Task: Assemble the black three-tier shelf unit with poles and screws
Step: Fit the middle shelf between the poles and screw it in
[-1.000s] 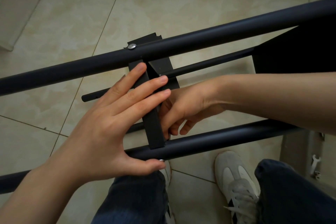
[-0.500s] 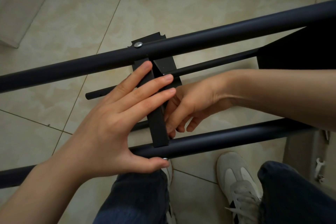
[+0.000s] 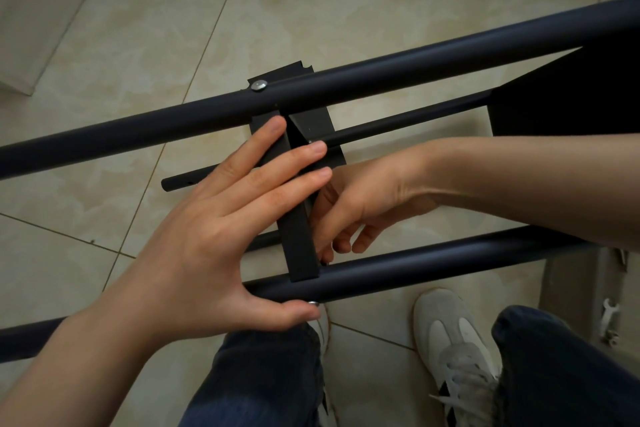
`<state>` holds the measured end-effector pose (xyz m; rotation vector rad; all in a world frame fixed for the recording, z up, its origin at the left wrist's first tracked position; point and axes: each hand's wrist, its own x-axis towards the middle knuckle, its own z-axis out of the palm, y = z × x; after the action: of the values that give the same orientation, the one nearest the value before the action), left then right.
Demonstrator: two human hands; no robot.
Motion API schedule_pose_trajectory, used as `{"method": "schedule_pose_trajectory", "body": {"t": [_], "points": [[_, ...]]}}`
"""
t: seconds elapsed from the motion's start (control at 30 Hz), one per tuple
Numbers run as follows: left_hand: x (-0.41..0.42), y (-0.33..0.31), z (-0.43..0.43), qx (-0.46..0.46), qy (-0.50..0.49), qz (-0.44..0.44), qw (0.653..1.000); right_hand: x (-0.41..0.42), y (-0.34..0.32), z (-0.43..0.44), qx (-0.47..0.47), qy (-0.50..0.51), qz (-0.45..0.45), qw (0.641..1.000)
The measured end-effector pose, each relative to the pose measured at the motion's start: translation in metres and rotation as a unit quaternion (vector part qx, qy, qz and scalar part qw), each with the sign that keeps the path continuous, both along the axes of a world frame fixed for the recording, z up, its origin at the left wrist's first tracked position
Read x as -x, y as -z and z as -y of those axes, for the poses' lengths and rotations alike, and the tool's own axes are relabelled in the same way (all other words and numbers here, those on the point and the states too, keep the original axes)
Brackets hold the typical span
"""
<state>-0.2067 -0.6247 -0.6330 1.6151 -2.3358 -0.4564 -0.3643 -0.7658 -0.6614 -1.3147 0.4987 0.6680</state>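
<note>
Between poles [image 3: 398,78] | left hand [image 3: 207,246] flat on bracket [image 3: 299,250] | right hand [image 3: 374,194] grip part-hidden, possibly curled

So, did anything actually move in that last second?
Nothing really moved. The left hand still presses flat on the black bracket, thumb under the near pole by the screw. The right hand stays curled behind the bracket. Only the view drifted slightly.

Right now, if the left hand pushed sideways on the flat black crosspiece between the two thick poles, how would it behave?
The crosspiece looks like folded sheet metal, so probably stiff, not floppy. One screw shows at the upper pole; it might pivot there if its lower end is loose. Its matte finish under the left hand likely resists slipping.
</note>
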Motion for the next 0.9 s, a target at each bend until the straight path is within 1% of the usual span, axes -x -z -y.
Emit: {"method": "schedule_pose_trajectory", "body": {"t": [0.13, 0.3, 0.47, 0.73, 0.9], "points": [[-0.0002, 0.0002, 0.0, 0.0, 0.002, 0.0, 1.0, -0.002, 0.0025, -0.0034, 0.006, 0.017, 0.005, 1.0], [-0.0001, -0.0003, 0.0, 0.0, 0.001, 0.006, 1.0, 0.0016, -0.0021, 0.0032, -0.004, -0.003, -0.001, 1.0], [0.0, -0.0005, 0.0005, -0.001, 0.001, 0.003, 1.0, -0.0024, 0.0019, -0.0041, 0.0, 0.013, -0.001, 1.0], [-0.0005, -0.0002, -0.0002, 0.002, 0.003, 0.0, 1.0, -0.0002, -0.0005, 0.0006, -0.013, 0.005, -0.003, 1.0], [-0.0007, 0.0001, 0.0004, 0.001, 0.001, 0.0, 1.0, -0.0028, 0.0017, -0.0027, -0.004, 0.006, -0.005, 1.0]]}}
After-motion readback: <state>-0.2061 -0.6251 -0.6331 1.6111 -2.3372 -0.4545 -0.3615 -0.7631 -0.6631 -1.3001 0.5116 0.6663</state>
